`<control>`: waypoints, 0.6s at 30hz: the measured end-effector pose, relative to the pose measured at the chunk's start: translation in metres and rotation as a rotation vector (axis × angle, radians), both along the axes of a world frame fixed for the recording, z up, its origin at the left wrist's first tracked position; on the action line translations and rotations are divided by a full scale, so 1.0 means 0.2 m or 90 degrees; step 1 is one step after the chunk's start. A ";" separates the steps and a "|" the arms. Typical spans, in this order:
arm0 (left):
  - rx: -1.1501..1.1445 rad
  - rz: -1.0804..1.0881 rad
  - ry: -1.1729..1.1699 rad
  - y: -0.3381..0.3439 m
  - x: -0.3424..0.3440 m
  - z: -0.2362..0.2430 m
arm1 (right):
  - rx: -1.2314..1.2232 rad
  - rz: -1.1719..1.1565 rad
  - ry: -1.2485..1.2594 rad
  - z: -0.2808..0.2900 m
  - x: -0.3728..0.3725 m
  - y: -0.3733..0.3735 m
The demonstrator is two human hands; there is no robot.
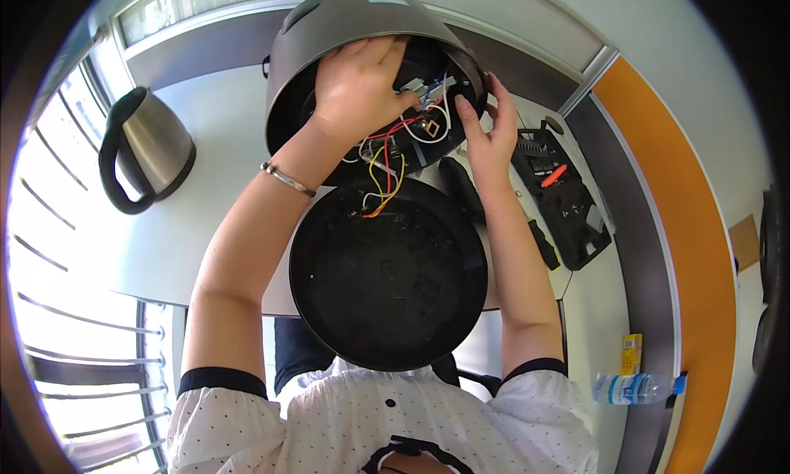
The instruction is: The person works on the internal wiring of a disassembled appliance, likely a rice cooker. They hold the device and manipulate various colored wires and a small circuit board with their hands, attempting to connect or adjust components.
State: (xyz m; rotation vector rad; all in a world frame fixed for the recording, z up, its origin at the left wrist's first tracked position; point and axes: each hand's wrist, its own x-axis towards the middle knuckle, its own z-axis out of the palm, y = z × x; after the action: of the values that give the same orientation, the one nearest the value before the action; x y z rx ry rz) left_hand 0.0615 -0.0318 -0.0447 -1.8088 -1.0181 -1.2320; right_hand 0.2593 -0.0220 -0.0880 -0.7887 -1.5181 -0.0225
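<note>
A grey metal cooker body (pixel 346 30) is tipped on its side on the white table (pixel 214 145), its open underside facing me. My left hand (pixel 358 83) reaches inside it, fingers spread over the inner parts. My right hand (pixel 485 128) grips the body's right rim, fingers near a small metal part and white wires (pixel 428 104). Red and yellow wires (pixel 383 174) run from the body down to a round black base cover (pixel 387 276), which lies loose against my chest. A thin bracelet (pixel 288 179) sits on my left wrist.
A steel kettle (pixel 152 149) with a black handle stands at the left of the table. A black tool case (pixel 564 198) with bits and a red-handled tool lies open at the right. On the floor at lower right are a plastic water bottle (pixel 638 386) and a small yellow box (pixel 632 352).
</note>
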 end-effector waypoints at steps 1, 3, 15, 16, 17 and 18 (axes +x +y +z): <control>-0.002 -0.001 0.000 0.00 0.00 0.00 | 0.044 -0.042 -0.018 -0.01 0.01 -0.01; 0.008 0.006 0.003 0.01 0.00 0.00 | 0.138 -0.132 -0.043 -0.02 0.02 -0.07; 0.086 0.030 0.071 0.01 -0.02 0.03 | 0.112 -0.007 -0.134 -0.12 -0.05 -0.11; 0.091 0.025 0.075 0.02 -0.02 0.02 | 0.103 -0.013 -0.119 -0.13 -0.05 -0.09; 0.096 0.021 0.080 0.03 -0.02 0.02 | 0.072 -0.026 -0.100 -0.14 -0.05 -0.08; 0.101 0.019 0.080 0.04 -0.02 0.01 | 0.068 -0.020 -0.080 -0.15 -0.06 -0.06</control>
State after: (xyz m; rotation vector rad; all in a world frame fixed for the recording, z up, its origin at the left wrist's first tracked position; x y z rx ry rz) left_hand 0.0581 -0.0237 -0.0421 -1.7185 -0.8499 -1.1322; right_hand 0.2478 -0.0342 -0.1180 -0.7361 -1.6093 -0.1779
